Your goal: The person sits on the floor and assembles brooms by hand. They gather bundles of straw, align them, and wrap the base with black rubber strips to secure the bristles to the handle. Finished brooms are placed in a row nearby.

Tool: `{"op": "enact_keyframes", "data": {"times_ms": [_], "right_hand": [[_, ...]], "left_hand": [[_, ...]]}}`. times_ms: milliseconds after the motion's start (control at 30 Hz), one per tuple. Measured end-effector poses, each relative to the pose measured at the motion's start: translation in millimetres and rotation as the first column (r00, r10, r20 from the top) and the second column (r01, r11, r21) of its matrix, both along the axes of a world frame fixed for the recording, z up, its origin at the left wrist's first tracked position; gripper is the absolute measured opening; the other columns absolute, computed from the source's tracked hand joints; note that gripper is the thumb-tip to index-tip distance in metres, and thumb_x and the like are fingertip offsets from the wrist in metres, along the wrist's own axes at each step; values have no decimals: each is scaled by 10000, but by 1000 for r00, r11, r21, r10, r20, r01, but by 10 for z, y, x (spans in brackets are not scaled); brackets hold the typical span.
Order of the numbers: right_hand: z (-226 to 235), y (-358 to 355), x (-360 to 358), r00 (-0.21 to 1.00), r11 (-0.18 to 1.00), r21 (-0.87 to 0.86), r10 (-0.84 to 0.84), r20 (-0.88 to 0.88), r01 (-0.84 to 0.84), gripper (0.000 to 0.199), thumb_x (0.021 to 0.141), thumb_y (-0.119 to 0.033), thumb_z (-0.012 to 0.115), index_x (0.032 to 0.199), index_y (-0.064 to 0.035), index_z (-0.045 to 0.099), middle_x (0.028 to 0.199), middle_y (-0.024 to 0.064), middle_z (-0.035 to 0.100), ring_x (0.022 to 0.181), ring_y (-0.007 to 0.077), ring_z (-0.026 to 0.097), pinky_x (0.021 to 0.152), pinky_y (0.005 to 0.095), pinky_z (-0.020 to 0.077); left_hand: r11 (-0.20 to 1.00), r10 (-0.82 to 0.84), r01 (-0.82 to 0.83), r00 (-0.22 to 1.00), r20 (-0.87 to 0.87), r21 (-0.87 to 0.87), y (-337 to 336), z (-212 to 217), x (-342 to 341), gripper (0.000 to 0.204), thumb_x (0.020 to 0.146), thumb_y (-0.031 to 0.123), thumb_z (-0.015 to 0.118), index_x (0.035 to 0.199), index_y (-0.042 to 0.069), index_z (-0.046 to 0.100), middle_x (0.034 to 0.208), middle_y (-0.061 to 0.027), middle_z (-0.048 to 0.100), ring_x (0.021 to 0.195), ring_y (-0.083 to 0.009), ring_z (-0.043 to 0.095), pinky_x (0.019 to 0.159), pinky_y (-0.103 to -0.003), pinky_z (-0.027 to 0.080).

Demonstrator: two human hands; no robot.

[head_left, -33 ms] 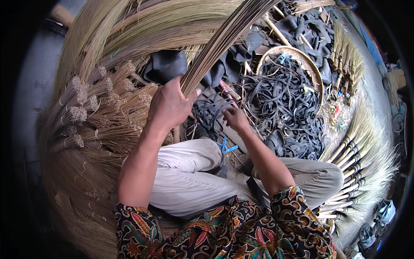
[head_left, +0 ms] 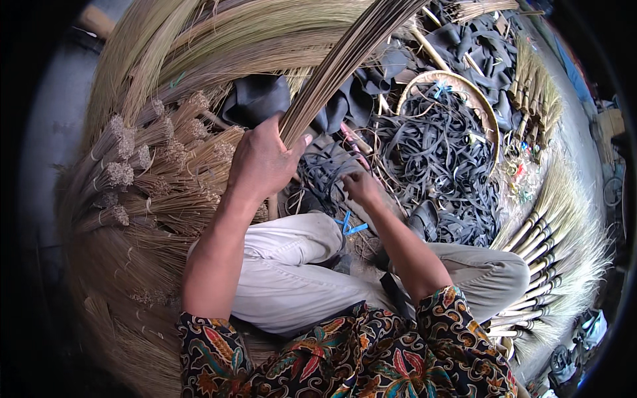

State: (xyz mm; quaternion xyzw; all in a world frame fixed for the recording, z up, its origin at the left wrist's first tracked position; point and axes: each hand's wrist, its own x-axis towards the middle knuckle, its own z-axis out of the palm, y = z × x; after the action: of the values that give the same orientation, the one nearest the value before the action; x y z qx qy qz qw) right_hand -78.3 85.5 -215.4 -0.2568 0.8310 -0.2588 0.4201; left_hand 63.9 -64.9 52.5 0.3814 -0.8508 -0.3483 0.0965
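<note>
Far left there's a heap of tied straw bundles (head_left: 152, 166), way too many to count, stub ends facing in. The left hand (head_left: 262, 162) is clamped around one thick sheaf of broom sticks (head_left: 345, 60) that slants up and to the right. The right hand (head_left: 361, 188) sits apart from it, lower down, fingers curled into a tangle of black rubber strips (head_left: 438, 152); can't tell if it's actually pinching one. One round hoop basket (head_left: 458, 83) rims that pile. Far right: a row of finished brooms (head_left: 544, 265), roughly ten.
</note>
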Motion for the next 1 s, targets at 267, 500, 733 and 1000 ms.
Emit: {"op": "enact_keyframes", "data": {"times_ms": [267,500,733,1000], "right_hand": [[-377,23,509,828,910,175,415,-378,-376,361,894,-151,652,1250,-207,662,1333,158,566,1224,373,610,944,491,542],[-166,46,268,718,836,-30,452,-530,-548,231,904,-199,687,1130,-152,699,1363,136,578,1290,331,523,1075,473,430],[417,234,65,964,916,-298,254,-84,-267,274,933,-236,739,1097,-23,682,936,179,725,923,378,693,825,438,529],[1075,497,133,983,939,-295,181,-5,-175,295,1023,-310,668,1088,-22,676,805,36,569,761,156,538,714,325,466]], "left_hand": [[1000,18,-16,998,64,-24,-82,2,-40,309,925,264,726,1131,43,662,943,-227,748,923,-412,732,822,-475,573],[998,48,-54,983,178,34,-184,-78,-24,360,935,299,733,1170,34,672,976,-201,745,928,-373,735,842,-451,554],[996,55,-48,995,88,-80,-216,-240,-14,295,916,286,737,1078,47,678,871,-229,741,876,-446,724,761,-516,567],[989,43,-21,988,148,-149,-109,-360,-23,299,914,295,751,1054,46,664,899,-230,735,892,-438,719,772,-512,560]]}}
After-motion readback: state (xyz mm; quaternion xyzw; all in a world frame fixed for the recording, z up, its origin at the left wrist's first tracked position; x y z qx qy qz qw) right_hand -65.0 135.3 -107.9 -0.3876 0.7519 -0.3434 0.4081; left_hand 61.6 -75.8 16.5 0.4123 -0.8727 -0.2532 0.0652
